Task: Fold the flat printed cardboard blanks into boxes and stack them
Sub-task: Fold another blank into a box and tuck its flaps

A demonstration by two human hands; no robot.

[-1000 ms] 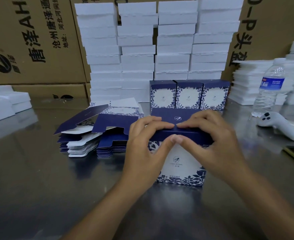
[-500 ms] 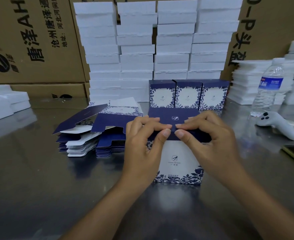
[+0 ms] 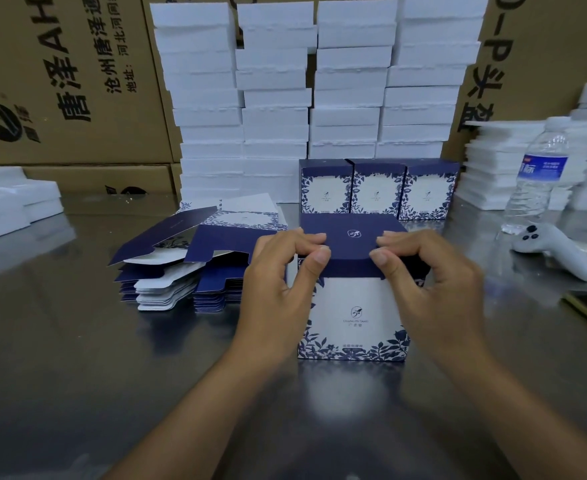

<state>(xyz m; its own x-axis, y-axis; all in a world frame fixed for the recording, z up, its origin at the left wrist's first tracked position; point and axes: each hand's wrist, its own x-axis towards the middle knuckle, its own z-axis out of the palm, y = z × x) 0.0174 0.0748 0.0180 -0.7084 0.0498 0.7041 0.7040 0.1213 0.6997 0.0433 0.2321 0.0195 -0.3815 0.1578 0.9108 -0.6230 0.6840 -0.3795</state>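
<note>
Left hand [image 3: 278, 285]: fingers curled, tips on top of the box [image 3: 352, 320] lid [image 3: 351, 244], thumb against its front edge, pinching it.
Right hand [image 3: 434, 285]: same pose, pinching the lid's right part.
Thumbs: apart, tips pointing toward each other.
Left forearm [image 3: 188, 420]: bare, rising from the bottom edge.
Right forearm [image 3: 534, 410]: bare, angled inward.

A packing workshop: a steel worktop [image 3: 77, 341], printed brown shipping cartons [image 3: 70, 81] walling its far edge, white foam blocks [image 3: 274, 116] stacked high before them, flat box blanks [image 3: 167, 271] piled left of centre
</note>
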